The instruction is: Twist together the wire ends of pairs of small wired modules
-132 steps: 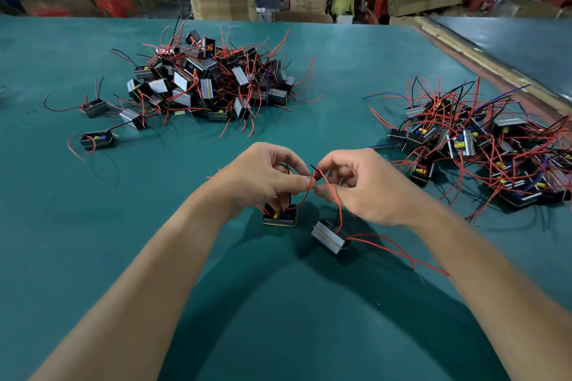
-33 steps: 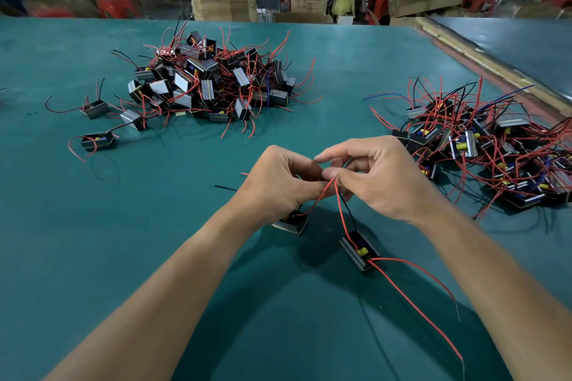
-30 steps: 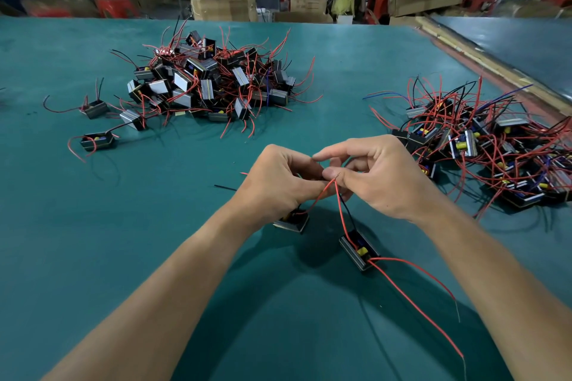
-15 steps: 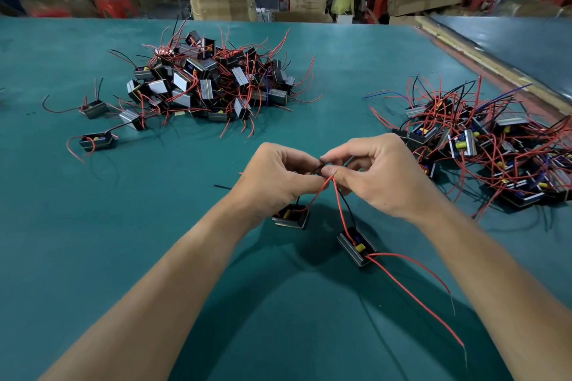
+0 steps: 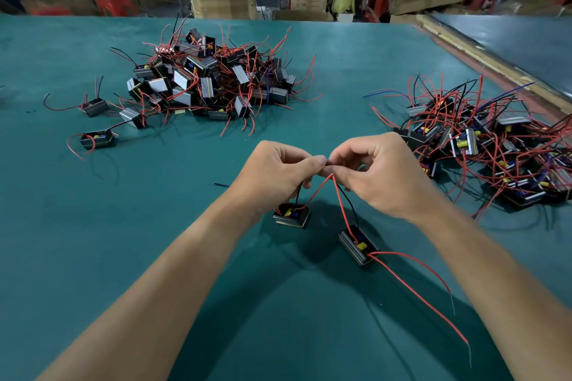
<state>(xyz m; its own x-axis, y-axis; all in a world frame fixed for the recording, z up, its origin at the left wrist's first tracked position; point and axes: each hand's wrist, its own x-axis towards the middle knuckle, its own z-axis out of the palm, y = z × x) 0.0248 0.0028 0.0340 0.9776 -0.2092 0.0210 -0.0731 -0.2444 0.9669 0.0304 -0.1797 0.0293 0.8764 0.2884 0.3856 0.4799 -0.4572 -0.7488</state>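
Wire ends (image 5: 332, 175) pinched between fingers (image 5: 316, 161) (mostly hidden).

Single view supplied: wide-angle camera worn on head, aimed forward and down over green table (image 5: 93, 257). Forearms seen entering from bottom corners. Left hand (image 5: 272, 178) and right hand (image 5: 385, 178), pinching red wires (image 5: 318, 190), framed near centre, close to lens. Left pile (image 5: 210, 80) and right pile (image 5: 495, 145) of modules set farther out. Cardboard boxes (image 5: 223, 4) caught along top edge, beyond table.
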